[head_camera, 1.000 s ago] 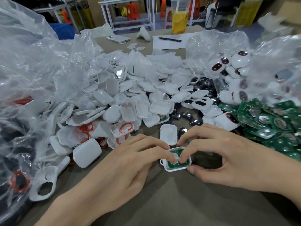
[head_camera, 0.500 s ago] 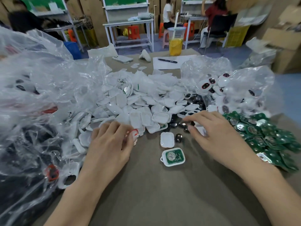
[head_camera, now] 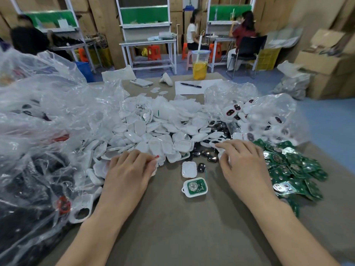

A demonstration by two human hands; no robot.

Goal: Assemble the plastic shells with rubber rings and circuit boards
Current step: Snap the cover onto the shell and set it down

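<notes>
Head view: one boarded shell (head_camera: pixel 195 187) lies on the table (head_camera: pixel 182 237), just nearer than the fingers and between the hands. Left hand (head_camera: pixel 130 169) fingers curl over a red-ringed shell (head_camera: pixel 157 158), grip unclear; right hand (head_camera: pixel 244 162) fingers pinch a white shell (head_camera: pixel 221 152). Shell pile (head_camera: pixel 153 131) beyond the fingers, circuit boards (head_camera: pixel 294 166) right of them: I'd judge most of the job remains.

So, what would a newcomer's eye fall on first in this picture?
The big heap of white plastic shells in the middle of the table, with crumpled clear bags on the left. Then the pile of green circuit boards on the right, and one shell holding a board between the left hand and the right hand.
</notes>
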